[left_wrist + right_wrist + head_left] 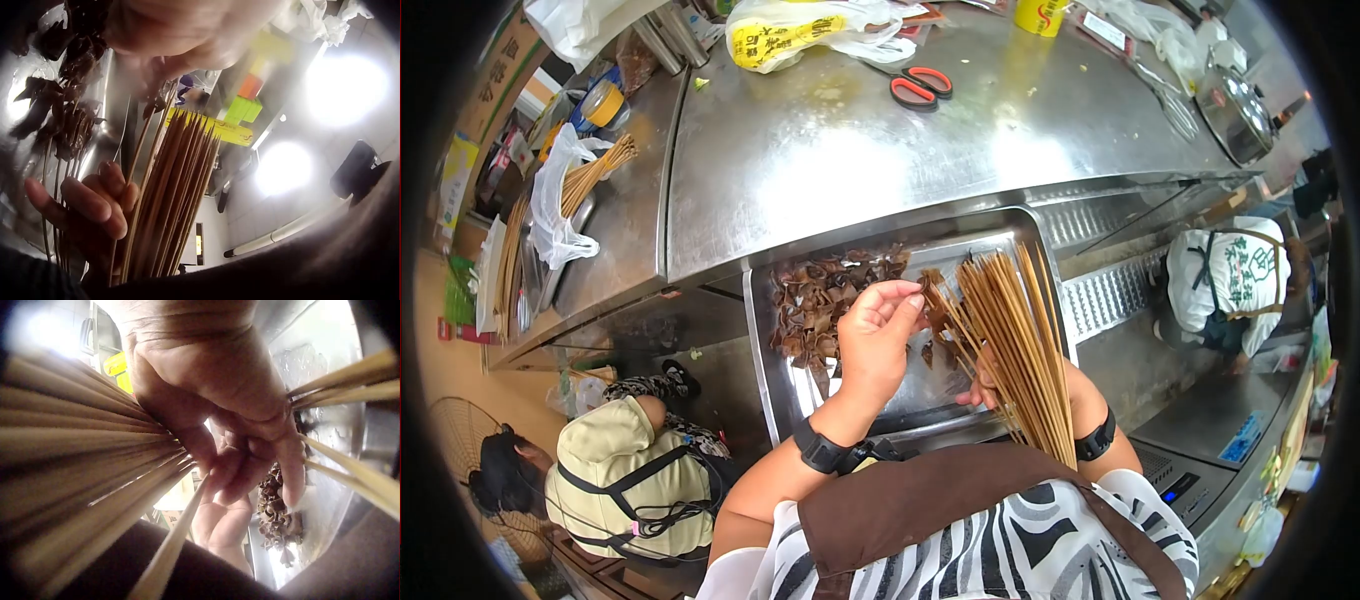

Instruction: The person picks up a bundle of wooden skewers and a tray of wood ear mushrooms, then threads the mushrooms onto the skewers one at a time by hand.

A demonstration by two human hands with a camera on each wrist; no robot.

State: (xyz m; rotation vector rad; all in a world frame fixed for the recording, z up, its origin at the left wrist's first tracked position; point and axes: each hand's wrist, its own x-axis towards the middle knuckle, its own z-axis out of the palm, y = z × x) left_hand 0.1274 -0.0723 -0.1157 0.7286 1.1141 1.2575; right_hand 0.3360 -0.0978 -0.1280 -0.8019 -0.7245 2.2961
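Dark brown wood ear mushroom pieces [805,300] lie heaped in the left part of a metal tray [758,375]. Over the tray, my left hand [878,335] pinches a small wood ear piece [152,107] at the pointed tip of a bamboo skewer [139,159]. My right hand [988,380] grips a thick bundle of bamboo skewers [1025,350], points away from my body; the bundle hides much of this hand in the head view. In the left wrist view, several skewers threaded with wood ear [75,119] stand beside the right hand's fingers [87,200].
A steel counter [820,180] runs behind the tray, bearing red-handled scissors [920,88], a plastic bag [800,38], a whisk [1168,100] and a pot [1238,115]. More skewers [595,170] lie at left. One person [625,470] is at lower left, another [1225,285] at right.
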